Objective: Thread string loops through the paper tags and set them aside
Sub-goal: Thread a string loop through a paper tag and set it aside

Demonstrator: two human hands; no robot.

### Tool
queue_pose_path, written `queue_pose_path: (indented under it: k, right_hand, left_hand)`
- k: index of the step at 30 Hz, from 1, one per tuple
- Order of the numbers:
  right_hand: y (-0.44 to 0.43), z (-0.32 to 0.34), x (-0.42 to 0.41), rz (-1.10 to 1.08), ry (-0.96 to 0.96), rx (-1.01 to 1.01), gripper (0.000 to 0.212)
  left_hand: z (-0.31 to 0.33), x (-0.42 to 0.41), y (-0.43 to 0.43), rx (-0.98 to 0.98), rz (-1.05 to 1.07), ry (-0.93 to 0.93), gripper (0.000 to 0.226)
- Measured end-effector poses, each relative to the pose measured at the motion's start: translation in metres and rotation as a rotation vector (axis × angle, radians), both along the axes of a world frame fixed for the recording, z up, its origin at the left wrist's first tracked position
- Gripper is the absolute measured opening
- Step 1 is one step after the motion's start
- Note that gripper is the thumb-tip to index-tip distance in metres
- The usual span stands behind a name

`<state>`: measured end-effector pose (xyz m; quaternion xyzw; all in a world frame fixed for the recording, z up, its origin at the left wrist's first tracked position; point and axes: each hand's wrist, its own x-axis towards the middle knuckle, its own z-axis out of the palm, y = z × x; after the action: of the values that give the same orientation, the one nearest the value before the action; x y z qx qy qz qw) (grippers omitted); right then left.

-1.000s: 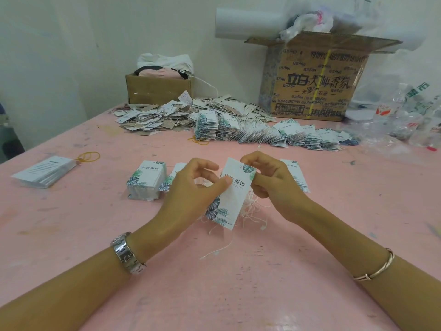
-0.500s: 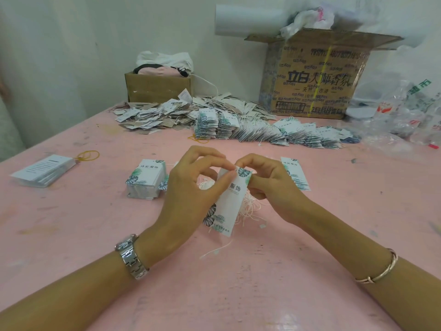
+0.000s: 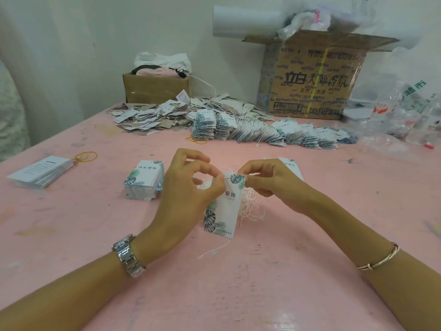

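Pinching the paper tag (image 3: pixel 224 211) upright mid-frame with left hand (image 3: pixel 186 187) and right hand (image 3: pixel 267 180) curled tight on its top edge, probably to steady the hole over the loose strings (image 3: pixel 250 206) on the bench (image 3: pixel 214 295).

- The left hand (image 3: pixel 183 189) has slid its pinch up from the side edge of the tag (image 3: pixel 224 211) to its top edge, just beside the printed leaf.
- The right hand (image 3: pixel 269 180) has drawn in a touch. The two sets of fingers (image 3: pixel 216 185) now nearly meet over the tag's top, where a second ago a gap lay between them.
- The tag slanted across between the fingers before; now it hangs almost straight down below them.
- The left hand's spare fingers have lifted and arch above the pinch.
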<state>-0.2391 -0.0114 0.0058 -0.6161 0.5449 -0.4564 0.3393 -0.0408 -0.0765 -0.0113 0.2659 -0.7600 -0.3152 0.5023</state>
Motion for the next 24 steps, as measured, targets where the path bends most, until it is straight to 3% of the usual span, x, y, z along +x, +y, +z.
queue_pose_path:
  k: [13,24]
  right_hand:
    - [-0.004,-0.004,-0.049,-0.06,-0.088,0.051,0.009]
    - [-0.007,-0.009,-0.061,-0.216,-0.046,0.027,0.039]
  left_hand:
    - [0.004,0.005,-0.005,-0.076,0.087,0.035,0.012]
    - [0.008,0.007,0.004,0.01,-0.047,0.101,0.006]
